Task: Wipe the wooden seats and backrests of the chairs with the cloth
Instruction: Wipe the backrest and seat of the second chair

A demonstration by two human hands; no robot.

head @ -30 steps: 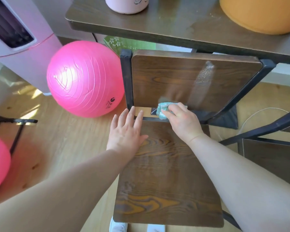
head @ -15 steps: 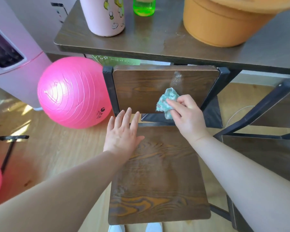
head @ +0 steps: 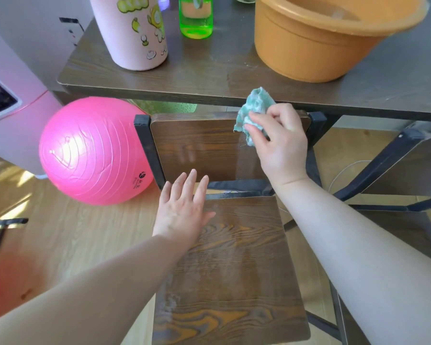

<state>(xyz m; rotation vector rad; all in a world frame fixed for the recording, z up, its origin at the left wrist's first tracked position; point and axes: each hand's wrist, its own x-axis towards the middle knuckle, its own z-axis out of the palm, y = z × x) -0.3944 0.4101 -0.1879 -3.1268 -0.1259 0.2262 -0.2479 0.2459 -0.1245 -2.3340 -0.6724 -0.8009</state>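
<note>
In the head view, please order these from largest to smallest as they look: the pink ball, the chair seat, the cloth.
1. chair seat, though it is nearest the camera
2. pink ball
3. cloth

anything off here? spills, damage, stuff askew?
Only a whitish, patchy smear on the chair seat, along its left edge toward the front; dust or dried residue, cannot tell which. The right hand holds the cloth at the top right of the backrest; the left hand lies flat on the seat. Nothing spilled, broken or tipped.
</note>
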